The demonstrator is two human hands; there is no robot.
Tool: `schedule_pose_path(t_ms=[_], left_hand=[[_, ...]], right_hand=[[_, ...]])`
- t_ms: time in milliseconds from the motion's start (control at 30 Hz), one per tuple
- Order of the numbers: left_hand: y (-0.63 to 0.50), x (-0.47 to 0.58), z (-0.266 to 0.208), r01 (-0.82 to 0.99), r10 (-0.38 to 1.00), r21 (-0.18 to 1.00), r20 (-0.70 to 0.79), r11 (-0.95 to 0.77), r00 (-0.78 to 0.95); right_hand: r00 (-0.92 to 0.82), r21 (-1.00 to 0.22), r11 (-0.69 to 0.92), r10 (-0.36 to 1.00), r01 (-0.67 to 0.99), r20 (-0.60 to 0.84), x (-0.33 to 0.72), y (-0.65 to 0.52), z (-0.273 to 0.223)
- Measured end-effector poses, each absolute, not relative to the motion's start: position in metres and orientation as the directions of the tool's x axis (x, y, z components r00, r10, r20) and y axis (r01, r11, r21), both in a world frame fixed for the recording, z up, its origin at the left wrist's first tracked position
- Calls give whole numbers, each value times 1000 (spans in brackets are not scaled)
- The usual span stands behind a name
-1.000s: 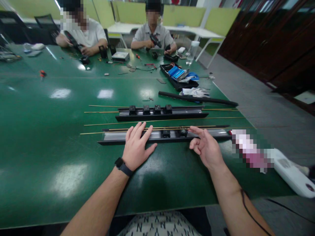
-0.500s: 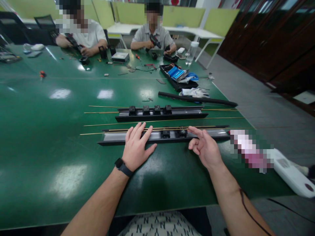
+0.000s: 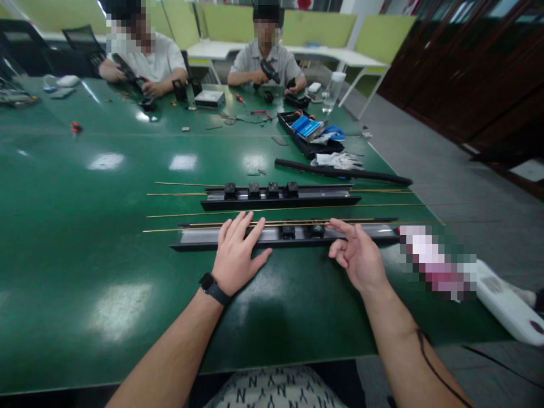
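Under and between the left hand [image 3: 237, 249] and the right hand [image 3: 363, 263], on the green bench [image 3: 76, 238], a long black channel [image 3: 195, 247] with a pale lining: probably light for its length, stiff, smooth and apt to slide on the glossy top; best taken by its long sides, toward both ends. Lengthwise along its far side, thin brass-coloured rods [image 3: 297, 222]: likely very light, springy and easily bent, so better pinched near the middle than at one tip. Between the hands, two black blocks [image 3: 288, 230] set in the channel, probably hard, easiest to grip by the sides.

Left hand, with a dark watch [image 3: 207, 281] at the wrist: palm down, fingers loosely spread over channel and rods, thumb out, released rather than gripping. Right hand: turned edgeways, upper fingers reaching to the rods, lower fingers curled; cannot tell whether pinching a rod or merely touching.

Just beyond the hands, a single rod [image 3: 187, 214], then a second channel [image 3: 280, 202] carrying four black blocks [image 3: 254, 190]. Farther off, beyond the right hand, a black tube [image 3: 382, 175], pale gloves [image 3: 338, 161] and a black tray [image 3: 296, 140]. Across the bench from the hands, two people [image 3: 164, 61], one with a drill [image 3: 270, 72] in hand.
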State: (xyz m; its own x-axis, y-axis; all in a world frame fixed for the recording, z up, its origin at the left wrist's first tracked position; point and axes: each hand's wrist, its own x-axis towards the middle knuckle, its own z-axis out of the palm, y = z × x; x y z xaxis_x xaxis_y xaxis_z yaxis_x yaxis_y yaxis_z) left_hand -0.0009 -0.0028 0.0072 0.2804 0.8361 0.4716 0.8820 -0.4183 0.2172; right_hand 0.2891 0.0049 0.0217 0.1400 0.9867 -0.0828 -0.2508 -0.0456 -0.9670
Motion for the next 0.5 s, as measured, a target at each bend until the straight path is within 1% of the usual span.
schedule_pose_path(t_ms=[500], left_hand=[[-4, -1, 7, 884, 838, 217, 469, -415, 278]], right_hand=[[143, -972, -30, 988, -234, -65, 288, 4, 23]])
